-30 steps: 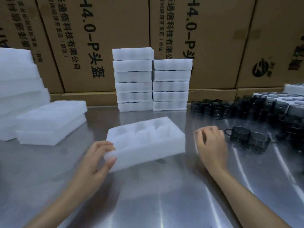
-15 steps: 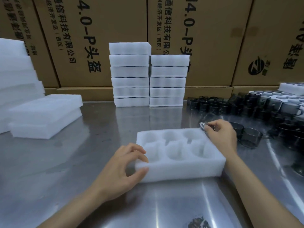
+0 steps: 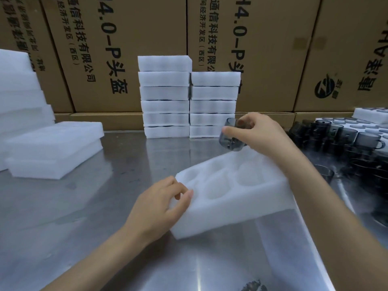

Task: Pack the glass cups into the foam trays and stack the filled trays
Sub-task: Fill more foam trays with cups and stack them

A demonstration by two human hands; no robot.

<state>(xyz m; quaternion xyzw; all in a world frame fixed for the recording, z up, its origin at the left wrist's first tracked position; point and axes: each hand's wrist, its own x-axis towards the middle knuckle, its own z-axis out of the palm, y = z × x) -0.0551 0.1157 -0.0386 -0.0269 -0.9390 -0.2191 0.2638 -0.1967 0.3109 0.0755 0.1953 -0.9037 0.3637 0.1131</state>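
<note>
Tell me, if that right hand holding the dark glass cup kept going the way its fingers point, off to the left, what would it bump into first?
Probably the shorter stack of filled foam trays. The right hand grips the glass cup, which overlaps that stack's lower trays in the picture, though the stack looks farther back, so depth is uncertain.

The foam tray (image 3: pixel 228 198) near the middle is plain white, as are the foam stacks (image 3: pixel 189 97) far behind it. The glass cup (image 3: pixel 231 135) above it is smoky grey and see-through. The surface (image 3: pixel 84 227) is silvery grey. The cartons (image 3: pixel 147 38) are brown with black print.
</note>
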